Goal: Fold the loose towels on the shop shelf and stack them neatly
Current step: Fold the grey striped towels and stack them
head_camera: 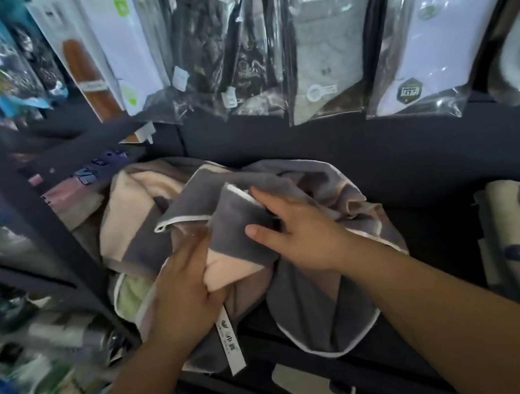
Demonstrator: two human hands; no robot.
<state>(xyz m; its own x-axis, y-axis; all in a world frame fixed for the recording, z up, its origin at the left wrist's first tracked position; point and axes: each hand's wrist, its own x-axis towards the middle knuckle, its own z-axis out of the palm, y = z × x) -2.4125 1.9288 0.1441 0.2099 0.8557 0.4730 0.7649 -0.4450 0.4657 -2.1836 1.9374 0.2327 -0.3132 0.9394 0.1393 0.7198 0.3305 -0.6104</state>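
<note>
On the dark shelf (433,171), below hanging packets (329,34), the grey towel (319,306) lies crumpled over a peach towel (125,210). Its bulk runs from the back wall to the front edge, where a white-piped corner droops over toward the person. The left hand (184,285) curls round a bunched fold of it (peach shows there; lining or second towel, I cannot tell), and the right hand (298,235) pinches a grey flap between thumb and fingers. Soft, light and floppy, it will likely sag wherever unsupported, so two piped corners seem the best places to hold.
</note>
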